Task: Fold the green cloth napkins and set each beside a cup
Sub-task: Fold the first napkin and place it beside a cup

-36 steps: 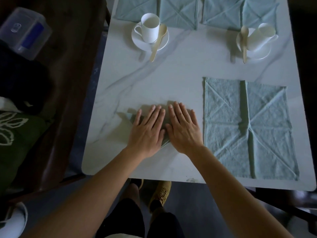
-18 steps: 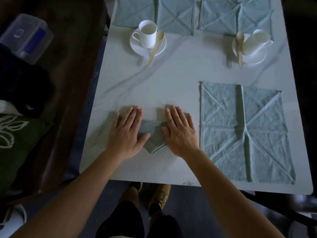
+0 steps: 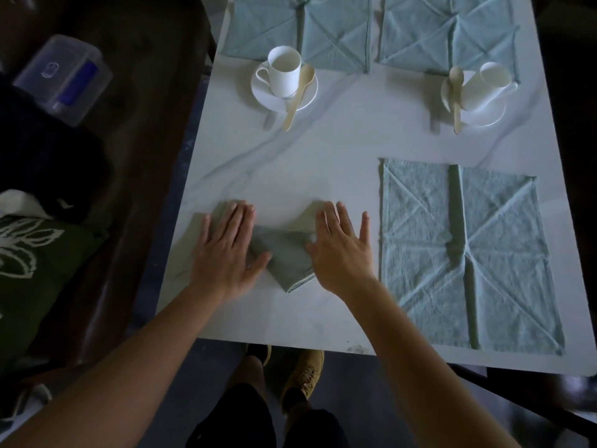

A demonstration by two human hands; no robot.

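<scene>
Two flat hands, left hand (image 3: 226, 253) and right hand (image 3: 342, 250), fingers spread wide, have slid apart, baring the folded green napkin (image 3: 286, 258) between them: pressed, ready to move.

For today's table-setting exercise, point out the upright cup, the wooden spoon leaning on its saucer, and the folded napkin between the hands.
upright cup (image 3: 284, 74), head view, on its outer wall.
wooden spoon (image 3: 298, 95), head view, mid-handle.
folded napkin (image 3: 286, 255), head view, on the exposed top fold.

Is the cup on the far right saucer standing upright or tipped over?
Tipped over. The right cup lies on its side on its saucer, its mouth facing sideways, while the left cup stands upright with its open top showing.
</scene>
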